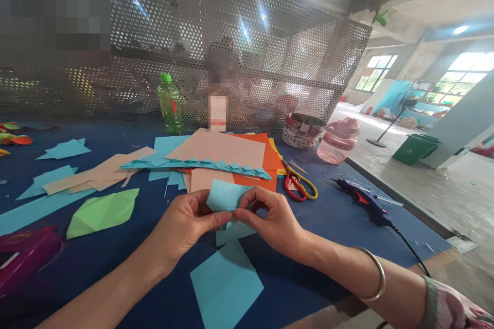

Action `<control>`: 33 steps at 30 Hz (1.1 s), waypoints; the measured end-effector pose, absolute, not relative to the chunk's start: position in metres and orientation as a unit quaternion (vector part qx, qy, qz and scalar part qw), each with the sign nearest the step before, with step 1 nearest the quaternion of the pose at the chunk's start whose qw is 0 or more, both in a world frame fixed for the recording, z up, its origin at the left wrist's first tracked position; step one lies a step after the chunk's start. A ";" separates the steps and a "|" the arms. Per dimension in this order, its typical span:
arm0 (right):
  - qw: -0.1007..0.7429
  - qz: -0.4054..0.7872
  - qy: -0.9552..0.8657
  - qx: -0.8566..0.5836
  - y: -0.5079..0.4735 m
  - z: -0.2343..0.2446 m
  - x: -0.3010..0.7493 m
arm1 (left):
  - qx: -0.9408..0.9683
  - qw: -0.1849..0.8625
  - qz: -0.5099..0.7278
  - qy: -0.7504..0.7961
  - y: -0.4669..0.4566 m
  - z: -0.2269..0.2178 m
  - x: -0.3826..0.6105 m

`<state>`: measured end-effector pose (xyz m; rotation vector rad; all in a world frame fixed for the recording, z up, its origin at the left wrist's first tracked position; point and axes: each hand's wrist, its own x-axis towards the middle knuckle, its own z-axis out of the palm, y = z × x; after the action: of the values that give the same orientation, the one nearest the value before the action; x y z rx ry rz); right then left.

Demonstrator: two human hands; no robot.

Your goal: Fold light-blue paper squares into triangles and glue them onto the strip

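A small piece of light-blue craft paper (226,195), tilted and slightly bent, is pinched between the left hand (181,226) and right hand (270,218).

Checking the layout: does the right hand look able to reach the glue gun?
Likely yes: nothing stands between the right hand and the glue gun, though it pinches blue paper.

Two hands (185,221), one glue gun (365,200), probably two scissors (287,170).
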<state>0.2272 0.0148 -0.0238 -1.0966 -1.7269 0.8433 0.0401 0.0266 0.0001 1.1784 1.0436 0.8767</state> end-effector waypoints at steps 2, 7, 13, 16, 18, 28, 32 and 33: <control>0.445 0.340 -0.699 -0.444 0.015 -0.024 0.227 | 0.516 0.622 0.378 0.451 0.027 0.000 0.040; 0.446 0.336 -0.698 -0.449 0.015 -0.023 0.227 | 0.525 0.616 0.374 0.452 0.028 -0.001 0.038; 0.444 0.342 -0.699 -0.443 0.015 -0.024 0.226 | 0.528 0.612 0.375 0.453 0.027 -0.003 0.036; 0.449 0.347 -0.702 -0.431 0.015 -0.024 0.226 | 0.522 0.615 0.383 0.451 0.027 -0.004 0.036; 0.455 0.350 -0.700 -0.425 0.015 -0.025 0.226 | 0.519 0.616 0.385 0.451 0.027 -0.003 0.036; 0.503 0.394 -0.652 -0.408 0.018 -0.035 0.225 | 0.499 0.615 0.395 0.465 0.026 -0.002 0.038; 0.499 0.398 -0.651 -0.412 0.019 -0.036 0.226 | 0.492 0.615 0.398 0.469 0.027 -0.004 0.038; 0.498 0.396 -0.652 -0.413 0.019 -0.036 0.226 | 0.491 0.616 0.399 0.469 0.028 -0.004 0.038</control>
<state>0.2263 0.0190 -0.0358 -0.9988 -1.5768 0.9583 0.0378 0.0278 -0.0041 1.1313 1.0792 0.9199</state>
